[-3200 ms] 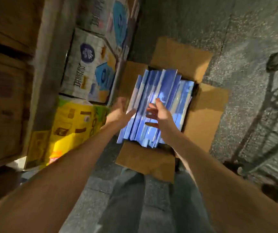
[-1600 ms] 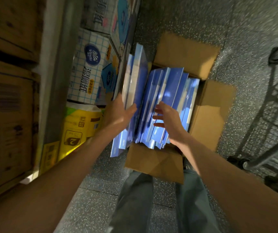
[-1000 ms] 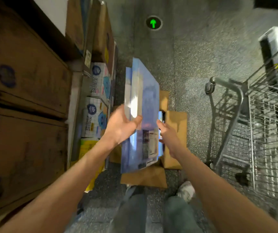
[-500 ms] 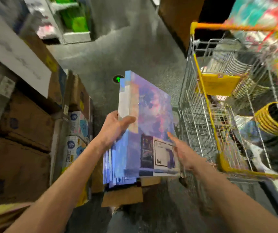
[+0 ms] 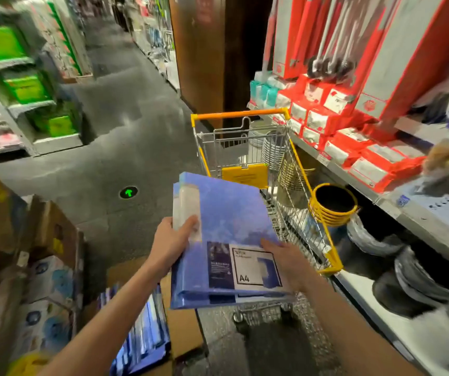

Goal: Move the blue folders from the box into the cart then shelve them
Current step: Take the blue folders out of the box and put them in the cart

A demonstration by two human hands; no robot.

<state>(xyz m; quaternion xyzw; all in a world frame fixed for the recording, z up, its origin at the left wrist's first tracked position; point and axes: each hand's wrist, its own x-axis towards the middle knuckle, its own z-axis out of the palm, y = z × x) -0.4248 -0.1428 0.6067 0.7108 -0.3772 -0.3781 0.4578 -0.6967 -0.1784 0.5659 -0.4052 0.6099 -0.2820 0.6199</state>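
As the stack rides between box (image 5: 186, 332) and cart (image 5: 300, 165): several blue folders (image 5: 226, 234) are held together, tilted, cover up with the A4 label (image 5: 245, 268) toward the person. They sit in front of the cart's near end and are not yet inside its basket.
Left hand (image 5: 170, 245): grips the stack's left edge, thumb on top by the pale spine strip, fingers underneath. It bears most of the weight, I judge.
Right hand (image 5: 285, 260): lies flat with straight fingers on the cover's near right corner, clasping nothing. It likely keeps the loose folders from sliding apart.
Cart: wire basket with a yellow rim and an orange handle at the far end, standing just beside the right-hand shelf (image 5: 380, 198).
Box: open cardboard at bottom left, with more blue folders upright inside.
Floor (image 5: 104, 164): dark speckled aisle with a green arrow marker (image 5: 128, 192).
Room: shop aisle with shelving on both sides and red packs (image 5: 334, 126) on the right.
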